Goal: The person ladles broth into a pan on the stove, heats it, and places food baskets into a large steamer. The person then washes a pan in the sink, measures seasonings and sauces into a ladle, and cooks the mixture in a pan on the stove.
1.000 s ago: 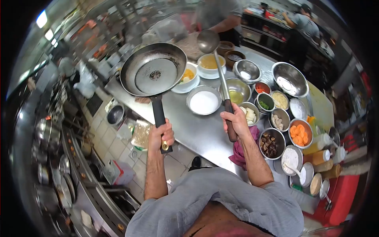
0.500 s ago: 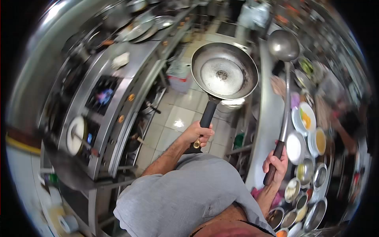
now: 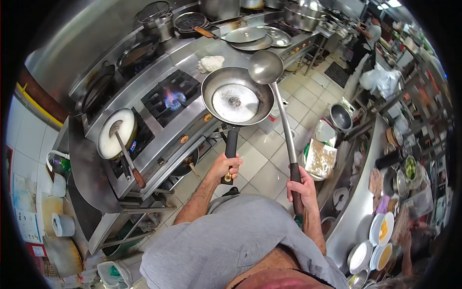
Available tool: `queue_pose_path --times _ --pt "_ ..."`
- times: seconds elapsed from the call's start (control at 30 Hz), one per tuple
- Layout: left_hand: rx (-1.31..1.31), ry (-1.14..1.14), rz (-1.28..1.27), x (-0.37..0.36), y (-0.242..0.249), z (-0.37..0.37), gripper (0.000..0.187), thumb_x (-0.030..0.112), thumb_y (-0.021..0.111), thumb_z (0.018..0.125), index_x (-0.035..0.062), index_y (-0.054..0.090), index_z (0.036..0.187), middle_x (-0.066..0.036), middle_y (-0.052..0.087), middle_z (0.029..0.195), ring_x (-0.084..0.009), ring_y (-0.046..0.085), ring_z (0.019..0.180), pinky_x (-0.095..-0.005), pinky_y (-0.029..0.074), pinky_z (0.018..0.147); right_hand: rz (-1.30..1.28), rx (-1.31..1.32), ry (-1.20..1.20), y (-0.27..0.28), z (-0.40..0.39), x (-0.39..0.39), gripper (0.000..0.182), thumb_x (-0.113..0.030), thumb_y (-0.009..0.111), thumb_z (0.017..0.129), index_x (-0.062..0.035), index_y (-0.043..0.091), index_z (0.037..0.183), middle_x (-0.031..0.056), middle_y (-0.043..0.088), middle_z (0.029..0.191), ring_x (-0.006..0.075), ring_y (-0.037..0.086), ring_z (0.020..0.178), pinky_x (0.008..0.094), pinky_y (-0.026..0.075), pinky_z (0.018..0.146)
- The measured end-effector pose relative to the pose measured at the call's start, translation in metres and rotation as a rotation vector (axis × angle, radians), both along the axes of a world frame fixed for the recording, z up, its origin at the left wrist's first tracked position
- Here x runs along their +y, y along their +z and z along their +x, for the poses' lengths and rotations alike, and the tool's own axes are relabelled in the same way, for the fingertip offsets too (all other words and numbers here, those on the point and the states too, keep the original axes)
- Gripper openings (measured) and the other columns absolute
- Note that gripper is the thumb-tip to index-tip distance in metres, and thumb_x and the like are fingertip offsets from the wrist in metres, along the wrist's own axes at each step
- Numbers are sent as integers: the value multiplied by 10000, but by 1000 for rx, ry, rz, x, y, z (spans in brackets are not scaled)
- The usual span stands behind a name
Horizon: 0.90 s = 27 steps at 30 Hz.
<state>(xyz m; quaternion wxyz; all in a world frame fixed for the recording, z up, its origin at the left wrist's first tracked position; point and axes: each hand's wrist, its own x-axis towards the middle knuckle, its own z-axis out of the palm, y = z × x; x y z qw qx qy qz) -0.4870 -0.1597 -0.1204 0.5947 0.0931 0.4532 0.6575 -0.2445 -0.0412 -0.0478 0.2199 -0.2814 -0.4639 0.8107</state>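
My left hand (image 3: 224, 168) is wrapped around the black handle of a frying pan (image 3: 210, 107), holding it out in front of me. Inside, the pan looks bare, with a shiny worn bottom. A long metal ladle (image 3: 285, 125) with a dark grip is in my right hand (image 3: 303, 188), its bowl up and overlapping the pan's right rim in this view. To the pan's left, a blue flame burns on a gas burner (image 3: 173, 100) of the steel stove (image 3: 185, 118).
A pan of white liquid (image 3: 103, 149), with a second ladle (image 3: 126, 154) in it, sits on the left burner. A white cloth (image 3: 210, 63) and metal lids (image 3: 245, 34) lie along the stove. The right-hand counter (image 3: 350, 219) carries bowls of ingredients. Another person (image 3: 369, 41) stands far down the aisle.
My view has turned left from the counter toward the stove. The pan and ladle have swung with me, and the ladle's bowl has come in close to the pan's rim.
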Motion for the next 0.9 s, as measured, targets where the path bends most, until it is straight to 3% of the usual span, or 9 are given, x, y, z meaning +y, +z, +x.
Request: queue_pose_path --times 0.2,0.5,0.7,0.9 --pt "-8 118 32 -2 -5 -66 212 19 590 770 100 406 838 34 394 565 -48 378 397 -246 356 360 95 -20 164 -4 -94 39 514 -15 633 679 22 423 1146 54 531 663 128 484 387 237 387 346" --pt "25 550 70 -56 55 -61 210 17 611 752 70 431 846 26 375 539 -60 381 371 -251 333 326 11 176 614 23 -198 67 580 -58 603 671 13 395 1208 66 502 607 135 464 363 231 370 349" --pt "171 920 51 -125 102 -35 203 4 606 748 50 451 871 16 383 520 -66 373 362 -248 321 307 -89 292 975 64 -252 20 573 -31 579 700 15 372 1233 71 505 635 144 473 374 232 360 353" --pt "271 1224 50 -223 126 -9 179 -13 582 757 62 463 868 20 375 529 -61 351 349 -235 292 301 -140 310 1408 94 -278 -94 522 -79 570 765 8 354 1232 61 509 670 135 507 436 234 400 394"
